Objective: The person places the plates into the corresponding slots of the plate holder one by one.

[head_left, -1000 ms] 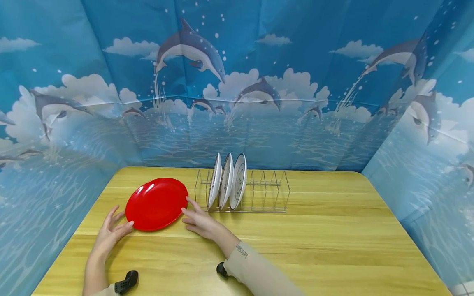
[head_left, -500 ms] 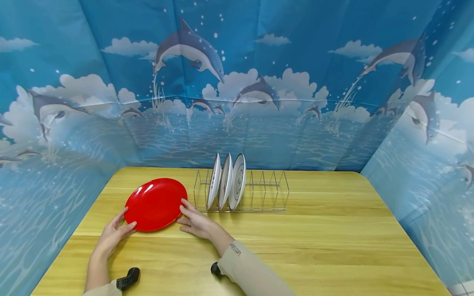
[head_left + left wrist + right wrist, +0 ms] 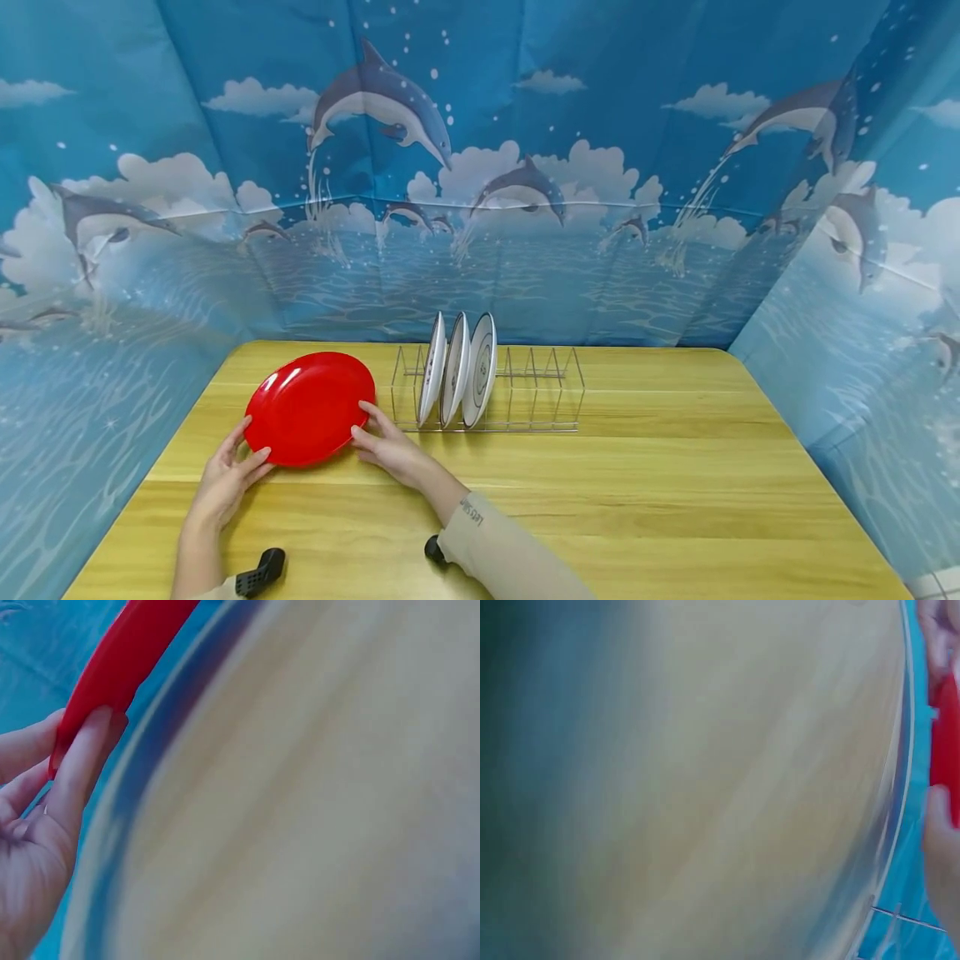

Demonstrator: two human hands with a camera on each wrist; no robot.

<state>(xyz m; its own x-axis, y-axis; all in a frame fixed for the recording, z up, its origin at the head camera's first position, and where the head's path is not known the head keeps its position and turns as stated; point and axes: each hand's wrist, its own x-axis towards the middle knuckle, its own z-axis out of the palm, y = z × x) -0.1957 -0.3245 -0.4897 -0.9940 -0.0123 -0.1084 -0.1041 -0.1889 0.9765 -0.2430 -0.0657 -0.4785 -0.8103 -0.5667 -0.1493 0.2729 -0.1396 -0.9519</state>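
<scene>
A red round plate is at the left of the table, its far edge tipped up. My left hand pinches its near left rim; in the left wrist view the thumb lies on one face and fingers on the other. At the right rim, my right hand holds the plate between thumb and fingers. In the right wrist view only part of that hand shows beside a strip of the red plate.
A wire dish rack stands right of the red plate. Three white plates with dark rims stand upright in its left slots, the rightmost plate showing its patterned face. Wood-grain table extends to the right; a dolphin-print curtain hangs behind.
My left hand has closed onto the plate's left rim, and the right hand has moved left onto its right rim. The plate has shifted slightly up and left in view, tilting.
</scene>
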